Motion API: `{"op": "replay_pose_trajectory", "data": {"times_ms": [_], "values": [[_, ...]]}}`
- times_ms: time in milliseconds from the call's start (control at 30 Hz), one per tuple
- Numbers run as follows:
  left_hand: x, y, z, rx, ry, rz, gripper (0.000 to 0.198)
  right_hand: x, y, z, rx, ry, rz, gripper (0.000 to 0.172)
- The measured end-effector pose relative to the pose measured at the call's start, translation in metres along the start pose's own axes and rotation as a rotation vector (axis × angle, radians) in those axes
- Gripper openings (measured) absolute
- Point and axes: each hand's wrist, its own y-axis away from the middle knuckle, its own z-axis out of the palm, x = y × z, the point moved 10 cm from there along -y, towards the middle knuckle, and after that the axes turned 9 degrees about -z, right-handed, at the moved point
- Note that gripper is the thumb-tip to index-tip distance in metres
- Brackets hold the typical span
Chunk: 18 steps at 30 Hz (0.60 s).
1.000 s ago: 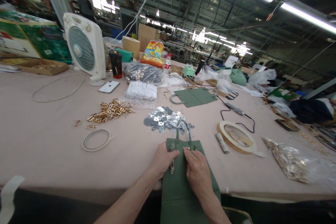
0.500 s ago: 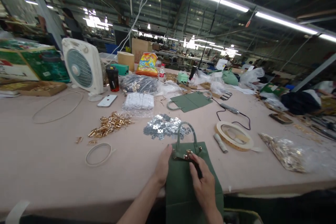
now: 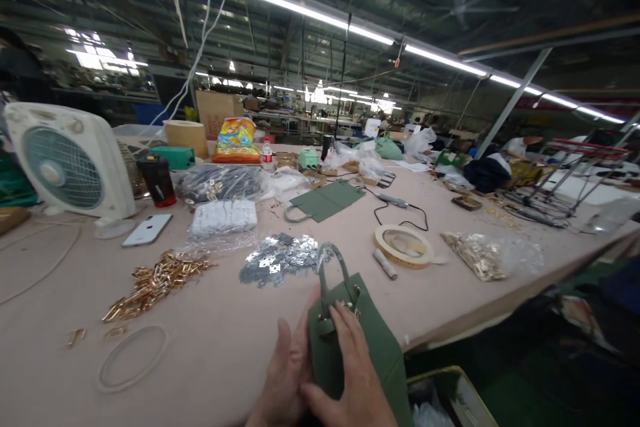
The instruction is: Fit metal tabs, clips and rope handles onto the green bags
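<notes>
A green handbag (image 3: 380, 340) with an upright top handle (image 3: 323, 273) and gold-coloured metal fittings leans over the table's front edge, turned slightly to the right. My left hand (image 3: 287, 367) rests along the bag's left side, thumb raised and apart, fingertips partly hidden by the bag. Across the front lies my right hand (image 3: 350, 367), its fingertips at the metal fittings below the handle and its thumb by the left edge, holding the bag. Beyond the handle is a heap of flat silver metal plates (image 3: 280, 257). Gold-coloured metal pieces (image 3: 155, 283) are piled to the left.
A clear ring of tubing (image 3: 133, 357), a phone (image 3: 147, 230) and a fan (image 3: 70, 160) are on the left. Farther back lies another green bag piece (image 3: 327, 199). A tape roll (image 3: 404, 245) and a bag of metal parts (image 3: 475, 255) sit right; a bin (image 3: 463, 383) stands below the edge.
The view has swung right, so table things appear farther left. The handbag has turned and tilted; my left thumb has lifted apart, and my right hand has moved across the bag's front.
</notes>
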Motion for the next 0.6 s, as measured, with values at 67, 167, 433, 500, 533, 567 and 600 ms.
{"op": "replay_pose_trajectory", "data": {"times_ms": [67, 167, 433, 500, 533, 567, 600], "values": [[-0.005, 0.001, 0.017, -0.065, -0.023, -0.041, 0.081, 0.0, 0.005, -0.017, 0.033, 0.008, -0.023, 0.1], [-0.015, -0.004, 0.024, -0.028, -0.141, -0.068, 0.074, 0.009, 0.017, -0.045, 0.074, -0.025, -0.03, 0.085], [-0.031, -0.01, -0.061, 0.571, -0.505, -0.127, 0.078, 0.063, 0.053, -0.13, 0.149, -0.366, 0.347, 0.065], [-0.042, -0.009, -0.066, 0.552, -0.533, -0.211, 0.073, 0.079, 0.064, -0.158, 0.22, -0.43, 0.463, 0.07], [-0.047, -0.009, -0.063, 0.516, -0.533, -0.245, 0.07, 0.088, 0.07, -0.172, 0.259, -0.45, 0.512, 0.075], [-0.05, -0.009, -0.056, 0.465, -0.524, -0.267, 0.068, 0.097, 0.076, -0.185, 0.292, -0.472, 0.561, 0.079], [-0.053, -0.009, -0.045, 0.402, -0.501, -0.275, 0.067, 0.106, 0.082, -0.194, 0.314, -0.505, 0.613, 0.085]]}}
